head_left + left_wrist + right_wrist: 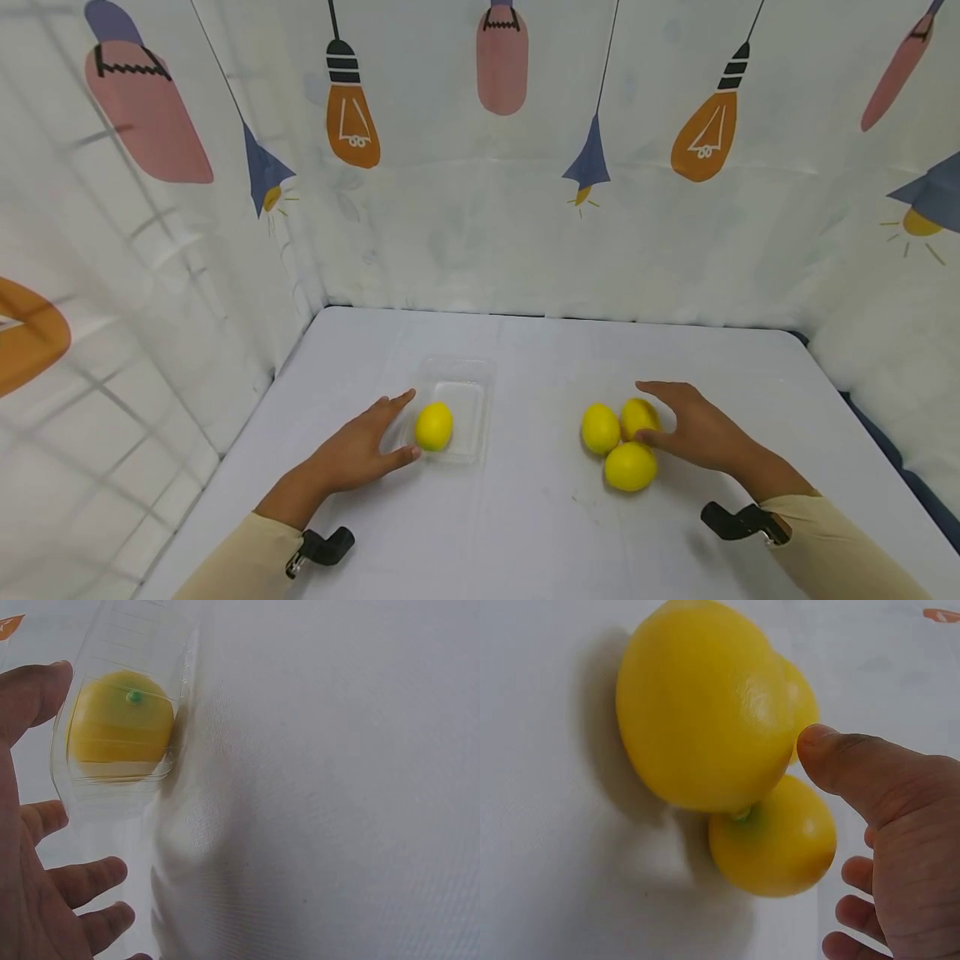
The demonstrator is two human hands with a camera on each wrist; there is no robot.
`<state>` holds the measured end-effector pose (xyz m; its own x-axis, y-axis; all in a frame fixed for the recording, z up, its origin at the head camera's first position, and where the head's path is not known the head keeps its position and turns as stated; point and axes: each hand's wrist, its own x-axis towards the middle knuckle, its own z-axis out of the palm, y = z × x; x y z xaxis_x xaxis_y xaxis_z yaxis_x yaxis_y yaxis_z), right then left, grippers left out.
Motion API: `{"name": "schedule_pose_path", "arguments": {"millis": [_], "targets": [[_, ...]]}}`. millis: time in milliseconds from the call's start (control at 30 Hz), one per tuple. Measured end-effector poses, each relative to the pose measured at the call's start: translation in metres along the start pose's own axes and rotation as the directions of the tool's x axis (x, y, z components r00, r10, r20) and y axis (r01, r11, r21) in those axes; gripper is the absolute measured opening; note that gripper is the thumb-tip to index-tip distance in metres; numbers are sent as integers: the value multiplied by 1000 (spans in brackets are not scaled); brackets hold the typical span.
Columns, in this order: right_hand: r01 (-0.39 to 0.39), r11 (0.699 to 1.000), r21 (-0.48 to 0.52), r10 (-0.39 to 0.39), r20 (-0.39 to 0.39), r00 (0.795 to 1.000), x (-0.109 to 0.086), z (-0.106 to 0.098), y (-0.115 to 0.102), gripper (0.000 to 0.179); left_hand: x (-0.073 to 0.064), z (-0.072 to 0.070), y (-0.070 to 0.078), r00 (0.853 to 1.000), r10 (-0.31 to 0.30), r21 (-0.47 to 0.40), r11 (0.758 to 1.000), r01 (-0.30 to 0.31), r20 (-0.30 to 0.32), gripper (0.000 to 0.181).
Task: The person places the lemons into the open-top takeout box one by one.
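One yellow lemon (pixel 433 427) lies inside a clear plastic tray (pixel 470 417), toward its left side. My left hand (pixel 360 446) is spread at the tray's left edge, thumb and fingertips close to the rim; in the left wrist view the lemon (pixel 124 727) shows through the tray wall. On the right, three lemons sit bunched together: a left one (pixel 600 429), a back one (pixel 639 417) and a front one (pixel 631 467). Over their right side my right hand (pixel 697 429) reaches with fingers extended, its thumb overlapping the back lemon. In the right wrist view one lemon (pixel 705 705) looms large beside the thumb.
A white cloth covers the table (pixel 525 533). Behind it and at both sides hang white curtains (pixel 465 233) printed with lamps and bulbs. A black wrist mount (pixel 322 547) sits at the left sleeve, another mount (pixel 738 523) at the right.
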<state>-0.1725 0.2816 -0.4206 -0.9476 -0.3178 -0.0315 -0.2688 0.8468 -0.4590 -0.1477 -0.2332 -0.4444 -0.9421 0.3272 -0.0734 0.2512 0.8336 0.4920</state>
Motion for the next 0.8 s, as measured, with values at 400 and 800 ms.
{"name": "schedule_pose_path", "arguments": {"millis": [400, 800], "targets": [[9, 1000, 11, -9, 14, 1000, -1, 2, 7, 77, -1, 1, 0, 1000, 1, 2, 1000, -1, -5, 94], [-1, 1000, 9, 1, 4, 1000, 6, 10, 13, 80, 1, 3, -3, 1000, -1, -6, 1000, 1, -1, 94]]}}
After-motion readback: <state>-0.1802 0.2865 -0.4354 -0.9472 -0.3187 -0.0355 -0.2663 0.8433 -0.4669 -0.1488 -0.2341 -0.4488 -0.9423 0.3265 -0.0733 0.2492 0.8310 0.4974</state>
